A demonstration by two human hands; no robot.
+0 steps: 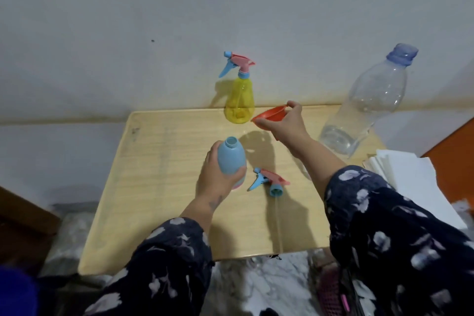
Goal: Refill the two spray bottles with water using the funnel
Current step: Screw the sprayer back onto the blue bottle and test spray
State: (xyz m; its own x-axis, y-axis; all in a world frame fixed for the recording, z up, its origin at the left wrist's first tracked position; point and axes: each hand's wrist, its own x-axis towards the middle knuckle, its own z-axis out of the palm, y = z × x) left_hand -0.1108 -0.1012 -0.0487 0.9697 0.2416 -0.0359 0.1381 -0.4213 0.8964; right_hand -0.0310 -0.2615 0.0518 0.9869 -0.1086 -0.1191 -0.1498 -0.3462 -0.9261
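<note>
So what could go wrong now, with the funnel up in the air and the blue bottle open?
1. The orange funnel is pinched by its rim in the right hand, away from the blue bottle; it might miss the narrow mouth.
2. The left hand grips the bottle; loosening could tip it.
3. The big water bottle looks heavy and still capped; pouring one-handed could spill on the table near the loose spray head.

Bare table (159, 187) left, yellow spray bottle (239, 100) at back, water bottle (364, 108) blocking right

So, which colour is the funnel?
Orange-red; the funnel, held in the right hand, shows in the head view.
</note>
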